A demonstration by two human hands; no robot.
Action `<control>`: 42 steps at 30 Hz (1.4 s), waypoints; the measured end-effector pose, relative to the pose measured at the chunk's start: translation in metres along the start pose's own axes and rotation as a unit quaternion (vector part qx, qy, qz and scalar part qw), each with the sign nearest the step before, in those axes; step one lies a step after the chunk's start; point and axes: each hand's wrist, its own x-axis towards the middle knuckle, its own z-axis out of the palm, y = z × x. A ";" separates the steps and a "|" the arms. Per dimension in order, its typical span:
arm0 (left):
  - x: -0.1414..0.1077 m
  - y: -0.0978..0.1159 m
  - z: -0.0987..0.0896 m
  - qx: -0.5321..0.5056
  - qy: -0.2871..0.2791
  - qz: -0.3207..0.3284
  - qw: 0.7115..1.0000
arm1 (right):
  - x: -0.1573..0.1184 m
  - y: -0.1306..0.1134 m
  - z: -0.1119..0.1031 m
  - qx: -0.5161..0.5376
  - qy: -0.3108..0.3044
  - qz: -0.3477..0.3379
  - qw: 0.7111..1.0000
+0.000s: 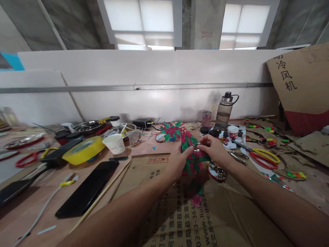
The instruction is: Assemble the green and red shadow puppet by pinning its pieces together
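My left hand is closed on a red-and-green painted cut-out, thumb across its front. The cut-out has several pointed limbs and small shiny dots near its top; its lower end hangs above the cardboard. My right hand pinches at the right edge of the cut-out, thumb and forefinger together; what lies between those fingertips is too small to make out. Just below the right hand sits a round lid of small metallic pieces. Behind the cut-out is a small dish of pale beads.
Printed cardboard covers the table's front. On the left are a black phone, yellow tape roll and paper cup. Right: pliers, scissors, a white jar and a water bottle.
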 end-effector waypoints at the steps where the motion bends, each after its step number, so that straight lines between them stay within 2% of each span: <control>1: 0.002 0.001 -0.001 -0.012 -0.013 -0.006 1.000 | 0.000 0.001 0.000 0.006 -0.006 0.008 1.000; 4: 0.009 0.001 -0.006 -0.038 -0.046 -0.021 0.998 | 0.000 0.002 0.000 0.003 -0.026 0.018 0.999; 8: 0.022 -0.005 -0.020 -0.064 -0.013 -0.008 0.998 | 0.004 0.003 -0.005 -0.020 -0.004 -0.002 1.000; 11: 0.028 -0.014 -0.030 -0.069 0.009 -0.009 0.998 | 0.010 0.001 -0.018 -0.044 0.029 -0.025 0.998; 15: 0.030 -0.023 -0.037 -0.063 0.011 -0.021 0.998 | 0.013 -0.008 -0.037 -0.060 0.029 -0.044 0.997; 23: 0.027 -0.016 -0.034 -0.078 0.034 -0.027 0.996 | -0.016 -0.010 -0.058 -0.184 -0.028 -0.031 0.982; 30: 0.023 -0.009 -0.030 -0.105 0.052 -0.043 0.992 | -0.026 -0.013 -0.066 -0.260 -0.109 -0.032 0.959; 34: 0.027 -0.013 -0.032 -0.123 0.067 -0.038 0.989 | -0.031 -0.015 -0.065 -0.286 -0.157 -0.024 0.945; 42: 0.036 -0.026 -0.041 -0.132 0.074 -0.047 0.987 | -0.031 -0.013 -0.067 -0.308 -0.173 -0.023 0.935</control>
